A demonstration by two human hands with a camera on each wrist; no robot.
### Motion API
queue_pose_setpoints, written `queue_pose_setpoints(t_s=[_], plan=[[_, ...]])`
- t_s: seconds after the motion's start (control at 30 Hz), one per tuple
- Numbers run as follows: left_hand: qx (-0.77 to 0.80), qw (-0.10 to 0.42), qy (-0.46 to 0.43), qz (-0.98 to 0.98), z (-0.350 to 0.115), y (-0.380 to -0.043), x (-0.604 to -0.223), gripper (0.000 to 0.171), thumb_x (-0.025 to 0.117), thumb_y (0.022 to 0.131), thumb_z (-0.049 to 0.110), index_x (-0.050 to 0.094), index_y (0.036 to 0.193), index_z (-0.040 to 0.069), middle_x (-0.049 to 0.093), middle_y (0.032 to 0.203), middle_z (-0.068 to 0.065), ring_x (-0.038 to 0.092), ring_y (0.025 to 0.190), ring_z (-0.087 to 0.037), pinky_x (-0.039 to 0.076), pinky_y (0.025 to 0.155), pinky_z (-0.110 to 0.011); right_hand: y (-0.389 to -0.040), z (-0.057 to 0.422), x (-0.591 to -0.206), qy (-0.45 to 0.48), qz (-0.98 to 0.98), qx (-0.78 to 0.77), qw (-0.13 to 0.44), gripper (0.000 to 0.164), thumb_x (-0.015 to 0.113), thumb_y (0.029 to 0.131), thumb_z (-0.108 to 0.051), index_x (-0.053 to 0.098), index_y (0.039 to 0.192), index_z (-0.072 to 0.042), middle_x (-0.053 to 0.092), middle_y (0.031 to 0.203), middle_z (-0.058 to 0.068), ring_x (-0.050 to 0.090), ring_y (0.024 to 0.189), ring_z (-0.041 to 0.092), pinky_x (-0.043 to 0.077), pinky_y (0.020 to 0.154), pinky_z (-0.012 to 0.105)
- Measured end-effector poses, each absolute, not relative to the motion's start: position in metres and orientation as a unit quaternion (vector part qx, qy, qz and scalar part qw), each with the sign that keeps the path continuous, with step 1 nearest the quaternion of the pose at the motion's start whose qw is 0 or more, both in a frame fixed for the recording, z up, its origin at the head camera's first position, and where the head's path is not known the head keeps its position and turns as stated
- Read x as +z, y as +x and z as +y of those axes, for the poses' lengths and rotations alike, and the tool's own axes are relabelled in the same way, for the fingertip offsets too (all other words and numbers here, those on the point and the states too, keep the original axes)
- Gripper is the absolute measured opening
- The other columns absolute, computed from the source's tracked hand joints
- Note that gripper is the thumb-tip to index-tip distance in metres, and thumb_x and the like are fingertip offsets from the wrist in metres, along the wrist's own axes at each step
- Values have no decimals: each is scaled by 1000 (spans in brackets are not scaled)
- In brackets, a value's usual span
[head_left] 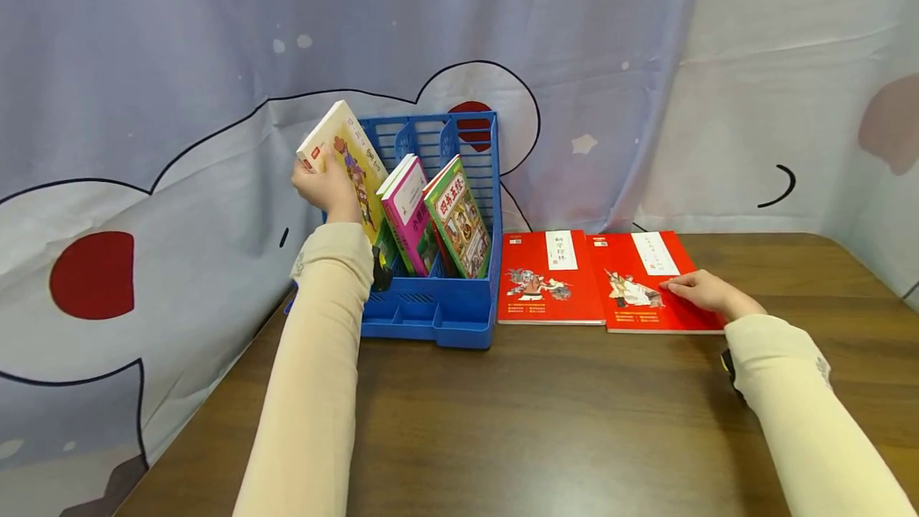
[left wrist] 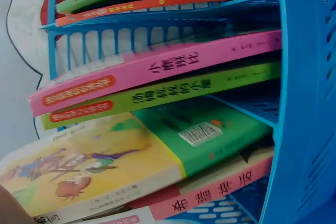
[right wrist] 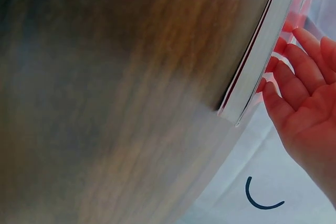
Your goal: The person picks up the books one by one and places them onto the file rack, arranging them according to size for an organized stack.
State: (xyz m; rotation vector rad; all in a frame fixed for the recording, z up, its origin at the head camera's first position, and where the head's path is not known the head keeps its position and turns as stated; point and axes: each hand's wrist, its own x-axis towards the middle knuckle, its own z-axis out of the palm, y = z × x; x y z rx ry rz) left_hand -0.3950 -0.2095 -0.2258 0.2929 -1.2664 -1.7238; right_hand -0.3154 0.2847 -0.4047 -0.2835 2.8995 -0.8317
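Observation:
My left hand [head_left: 332, 188] grips the upper left edge of a yellow book [head_left: 364, 174], thumb across its cover. This book leans in the left compartment of a blue book rack [head_left: 465, 308], its green lower part inside. In the left wrist view, a book with a pink spine [left wrist: 210, 188] lies against the yellow book [left wrist: 113, 163]. My right hand [head_left: 707, 294] rests on the cover of the right-hand red book [head_left: 649, 317], fingertips touching it. In the right wrist view, the fingers [right wrist: 294, 72] are extended and slightly bent at the book's surface.
The rack's middle compartment holds a magenta book [head_left: 411, 218] beside a green-spined book [left wrist: 173, 92]. A green book [head_left: 463, 222] leans in the right compartment, with an orange-red spine [left wrist: 157, 4] beside it. Another red book [head_left: 527, 254] lies flat on the wooden table [head_left: 546, 421]. Behind hangs a patterned curtain [head_left: 574, 86].

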Motion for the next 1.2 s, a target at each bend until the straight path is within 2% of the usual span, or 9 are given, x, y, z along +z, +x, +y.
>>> queue_pose_setpoints(t_s=[0.1, 0.17, 0.33, 0.43, 0.53, 0.7, 0.87, 0.93, 1.2], plan=[[-667, 496, 87, -549, -208, -394, -231, 49, 59, 92, 8, 45, 136, 23, 54, 124, -7, 58, 100, -19, 51, 82, -27, -315, 284, -406, -90, 956, -275, 53, 40, 46, 98, -17, 49, 126, 12, 43, 126, 43, 48, 100, 42, 40, 83, 42], [-636, 506, 72, -578, -205, -394, -234, 47, 54, 95, 12, 39, 137, 26, 47, 129, -5, 55, 104, -17, 49, 84, -27, -315, 283, -406, -88, 955, -277, 51, 40, 46, 98, -17, 49, 126, 12, 44, 126, 42, 48, 99, 42, 40, 83, 42], [-579, 512, 48, -633, -197, -394, -243, 29, 46, 99, 17, 43, 128, 18, 45, 130, -6, 53, 111, -18, 47, 89, -29, -315, 284, -406, -82, 953, -287, 46, 41, 46, 98, -17, 48, 126, 14, 44, 126, 42, 47, 99, 42, 39, 83, 42], [-563, 505, 28, -653, -191, -394, -250, 24, 45, 99, 13, 44, 123, 10, 47, 129, -10, 51, 118, -19, 47, 94, -31, -314, 284, -407, -81, 953, -290, 45, 41, 45, 98, -16, 48, 126, 14, 43, 127, 42, 47, 101, 43, 40, 85, 45], [-545, 494, 36, -677, -185, -395, -256, 20, 47, 98, 10, 45, 118, 7, 49, 129, -12, 51, 121, -21, 48, 94, -33, -314, 284, -408, -83, 954, -286, 40, 40, 46, 98, -15, 48, 126, 14, 44, 126, 42, 46, 103, 45, 39, 87, 50], [-560, 480, 71, -671, -181, -396, -262, 15, 57, 91, 0, 51, 103, 3, 59, 122, -15, 59, 113, -24, 52, 87, -37, -313, 283, -409, -90, 954, -284, 28, 38, 46, 97, -14, 51, 123, 14, 47, 124, 41, 48, 103, 46, 39, 88, 52], [-517, 495, 84, -694, -188, -395, -268, 13, 63, 78, -11, 55, 84, -3, 67, 97, -23, 63, 90, -29, 49, 73, -38, -315, 280, -411, -96, 955, -280, 26, 38, 47, 96, -12, 52, 121, 15, 48, 123, 41, 49, 102, 46, 40, 88, 52], [-489, 488, 78, -719, -190, -393, -269, 10, 62, 77, -10, 56, 82, -3, 68, 93, -23, 62, 85, -30, 46, 72, -39, -315, 280, -411, -94, 956, -276, 27, 39, 47, 96, -13, 51, 122, 16, 48, 123, 41, 49, 101, 45, 40, 88, 53], [-399, 435, 56, -805, -196, -395, -261, 8, 58, 83, -4, 53, 82, 1, 68, 95, -20, 62, 89, -33, 46, 77, -43, -314, 281, -407, -88, 959, -267, 28, 40, 47, 97, -14, 50, 122, 16, 47, 124, 41, 48, 102, 48, 39, 90, 56]])
